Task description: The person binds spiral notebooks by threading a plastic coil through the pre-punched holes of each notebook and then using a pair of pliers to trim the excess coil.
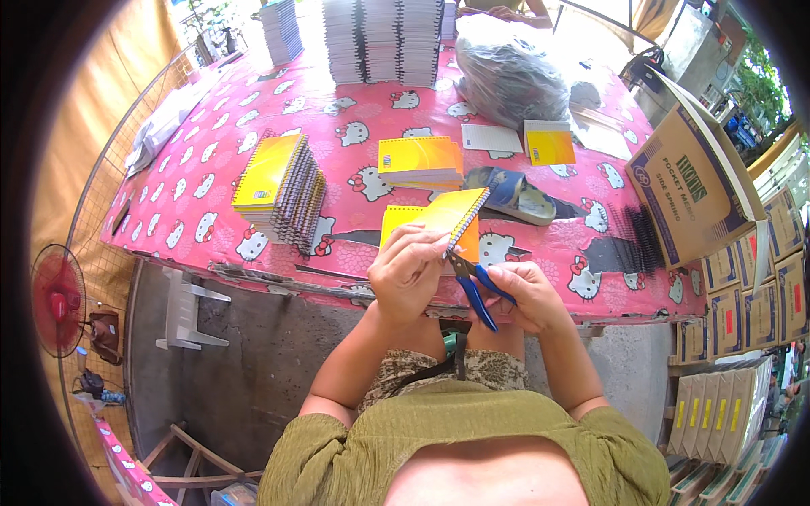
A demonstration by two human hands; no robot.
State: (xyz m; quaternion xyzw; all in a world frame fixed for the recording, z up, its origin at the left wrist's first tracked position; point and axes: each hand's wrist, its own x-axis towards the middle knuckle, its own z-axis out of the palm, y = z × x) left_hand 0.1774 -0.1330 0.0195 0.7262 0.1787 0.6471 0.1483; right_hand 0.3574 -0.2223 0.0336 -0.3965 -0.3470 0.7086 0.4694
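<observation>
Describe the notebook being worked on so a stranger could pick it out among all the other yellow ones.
Start at the pink cartoon-cat tablecloth and come to its near edge, just above the person's hands. The small yellow spiral-bound notebook is pinched by the left hand and tilted up, while the right hand puts blue-handled pliers to its wire edge. Every other yellow notebook lies on the table; only this one is held.

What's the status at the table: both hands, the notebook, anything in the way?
Left hand grips small yellow spiral notebook. Right hand holds blue-handled pliers at its wire coil. Nothing in the way.
</observation>
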